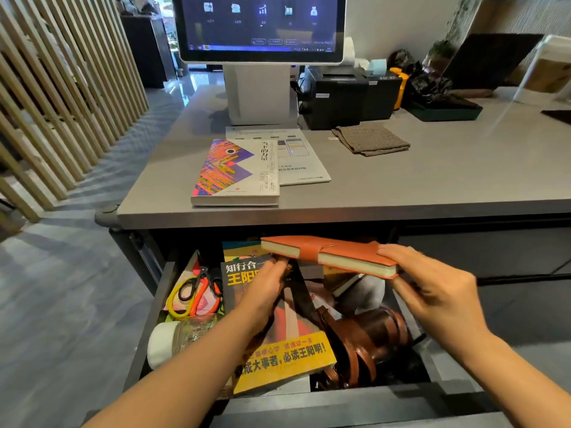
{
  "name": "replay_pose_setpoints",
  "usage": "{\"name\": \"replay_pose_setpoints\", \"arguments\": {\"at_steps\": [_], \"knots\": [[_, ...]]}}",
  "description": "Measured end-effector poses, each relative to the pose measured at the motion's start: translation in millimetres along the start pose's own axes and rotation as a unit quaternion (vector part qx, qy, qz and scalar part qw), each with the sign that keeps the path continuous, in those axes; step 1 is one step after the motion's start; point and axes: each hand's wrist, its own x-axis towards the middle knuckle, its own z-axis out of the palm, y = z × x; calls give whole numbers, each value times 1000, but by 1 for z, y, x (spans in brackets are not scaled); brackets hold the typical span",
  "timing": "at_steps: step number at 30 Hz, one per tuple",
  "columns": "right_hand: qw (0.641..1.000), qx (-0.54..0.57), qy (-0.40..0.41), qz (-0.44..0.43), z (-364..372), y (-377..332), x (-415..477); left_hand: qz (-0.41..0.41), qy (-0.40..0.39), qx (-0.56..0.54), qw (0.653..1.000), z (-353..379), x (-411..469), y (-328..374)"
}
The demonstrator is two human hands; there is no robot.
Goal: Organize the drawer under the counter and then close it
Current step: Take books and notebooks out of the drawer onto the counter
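Orange notebook point(327, 256): you have it in the air over the back half of the drawer point(153, 307), lying flat with its cover up, clear of everything in the drawer.
Long axis: it runs left to right across the drawer. The right end sits lower and nearer the drawer's front, and the page edges face you.
Right hand point(432, 291): it clamps the notebook's right end, thumb on the cover and fingers underneath.
Left hand point(265, 291): its fingers curl up to the underside near the strap, but I cannot tell if they pinch or only prop.
Below: a yellow-banded book point(278, 359) lies front to back in the drawer's middle, with a brown bag point(364, 341) on the drawer's right.
Coming move: your right hand likely leads. You would need to turn the notebook a quarter turn for it to lie along the book.
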Motion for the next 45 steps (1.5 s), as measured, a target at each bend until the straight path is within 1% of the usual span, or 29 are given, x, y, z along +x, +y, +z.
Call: {"name": "replay_pose_setpoints", "arguments": {"at_steps": [2, 5, 7, 8, 10, 12, 13, 15, 16, 19, 21, 22, 23, 24, 25, 27, 29, 31, 32, 33, 34, 35, 36, 38, 39, 40, 42, 44, 45], "knots": [[1000, 5, 3, 5, 11, -6, -3, -18, -15, -155, 988, 0, 0, 0], [999, 29, 1, 14, 17, -14, -3, -12, 2, -270, 963, -10, 3, 1], [997, 66, -21, 29, 18, -19, -3, -1, 17, -296, 955, -20, 4, 4], [994, 96, -32, 52, 18, -22, -2, 5, 20, -285, 958, -26, 5, 5], [971, 184, -45, 146, 20, -30, 0, 27, 26, -220, 975, -37, 7, 5], [920, 291, -50, 259, 23, -34, 3, 67, 21, -138, 988, -49, 10, 4], [892, 333, -54, 301, 25, -35, 4, 86, 12, -106, 991, -56, 11, 4], [848, 384, -63, 359, 29, -34, 2, 122, 0, -55, 991, -70, 15, 3], [819, 410, -68, 395, 31, -33, 1, 139, 1, -33, 990, -77, 16, 3], [694, 489, -94, 520, 41, -33, -5, 155, 17, 13, 988, -90, 19, 5], [619, 534, -139, 560, 47, -35, -11, 144, 33, 40, 988, -94, 23, 6], [594, 549, -164, 565, 49, -35, -13, 133, 40, 60, 988, -94, 26, 6], [582, 549, -195, 568, 51, -36, -16, 121, 47, 92, 987, -96, 28, 5], [585, 530, -228, 570, 54, -37, -19, 111, 49, 136, 983, -96, 31, 4], [597, 500, -260, 571, 54, -37, -22, 107, 48, 190, 975, -96, 33, 4], [641, 432, -317, 549, 57, -39, -27, 122, 55, 294, 946, -97, 37, 9], [690, 364, -362, 510, 58, -40, -29, 142, 58, 396, 905, -92, 42, 19], [742, 267, -415, 453, 59, -42, -29, 147, 43, 473, 868, -83, 47, 27], [769, 205, -444, 413, 59, -42, -28, 147, 39, 514, 844, -76, 50, 30], [794, 141, -463, 368, 59, -42, -26, 152, 40, 570, 807, -70, 51, 31], [819, 82, -465, 326, 59, -40, -25, 165, 43, 631, 757, -63, 52, 31], [848, 34, -445, 287, 60, -36, -22, 185, 40, 678, 710, -56, 51, 30], [880, -3, -404, 251, 60, -30, -19, 210, 24, 698, 684, -47, 50, 26], [935, -48, -313, 161, 62, -11, -12, 253, -34, 696, 671, -29, 42, 16], [947, -63, -293, 118, 66, 1, -10, 270, -63, 692, 666, -20, 37, 10], [947, -85, -298, 84, 70, 12, -8, 282, -85, 691, 660, -12, 32, 4], [923, -141, -356, 43, 81, 29, -4, 289, -111, 694, 650, -2, 25, -7], [892, -179, -414, 13, 96, 39, 0, 287, -114, 706, 638, 0, 23, -16], [883, -193, -429, -4, 104, 42, 1, 287, -112, 711, 632, -1, 22, -18]]}}
